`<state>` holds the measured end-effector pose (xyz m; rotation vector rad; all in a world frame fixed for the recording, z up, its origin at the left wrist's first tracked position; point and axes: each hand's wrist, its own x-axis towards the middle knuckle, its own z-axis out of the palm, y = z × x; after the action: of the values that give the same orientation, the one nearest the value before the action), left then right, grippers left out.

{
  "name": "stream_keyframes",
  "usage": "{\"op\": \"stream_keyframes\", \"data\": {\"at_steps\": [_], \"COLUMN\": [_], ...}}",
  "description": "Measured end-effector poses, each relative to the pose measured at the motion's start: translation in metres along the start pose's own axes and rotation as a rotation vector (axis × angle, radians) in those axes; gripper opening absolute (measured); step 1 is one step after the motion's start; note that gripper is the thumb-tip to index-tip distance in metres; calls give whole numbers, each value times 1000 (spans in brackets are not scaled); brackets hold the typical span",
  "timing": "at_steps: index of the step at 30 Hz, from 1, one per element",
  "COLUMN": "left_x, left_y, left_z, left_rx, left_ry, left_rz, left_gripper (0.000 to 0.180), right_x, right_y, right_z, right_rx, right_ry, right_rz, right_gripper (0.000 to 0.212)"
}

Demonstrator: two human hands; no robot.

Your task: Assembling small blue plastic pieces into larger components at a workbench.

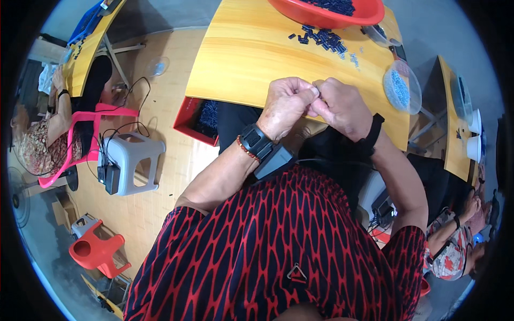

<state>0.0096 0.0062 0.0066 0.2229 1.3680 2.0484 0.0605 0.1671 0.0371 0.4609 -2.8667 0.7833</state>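
My left hand (289, 104) and my right hand (342, 107) meet fingertip to fingertip just over the near edge of the yellow wooden table (235, 59). Both are closed in a pinch. Whatever lies between the fingertips is too small and too covered to make out. Beyond my hands, a loose pile of small dark cylindrical pieces (324, 40) lies on the tabletop, with a few pale clear bits (354, 59) at its right end. To the right of my right hand stands a round clear tub (397, 90) of small light blue pieces.
A red basin (326, 18) of dark pieces stands at the far side, beside a small clear dish (375, 35). Below the table's left edge is a red box (187, 120). A grey stool (131, 163) and pink chair (96, 115) stand left. Other people sit at tables either side.
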Motion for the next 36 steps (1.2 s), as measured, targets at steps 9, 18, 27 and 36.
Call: {"op": "stream_keyframes", "data": {"at_steps": [9,18,27,36], "left_x": [0,5,-4,-35], "left_y": [-4,3,25,59], "left_z": [-1,-12,-13,-91], "left_rx": [91,80,-25,106], "left_ry": [7,50,97,651], "left_rz": [27,243,232,802], "left_gripper": [12,11,12,12], "right_x": [-8,-20,-10,-16], "right_y": [-6,37,94,112], "right_z": [2,-10,-15,-10], "right_rx": [-28,301,-173,-264], "right_ry": [50,278,399,335], "right_rz": [-77,364,462,404], "right_gripper": [15,16,15,18]}}
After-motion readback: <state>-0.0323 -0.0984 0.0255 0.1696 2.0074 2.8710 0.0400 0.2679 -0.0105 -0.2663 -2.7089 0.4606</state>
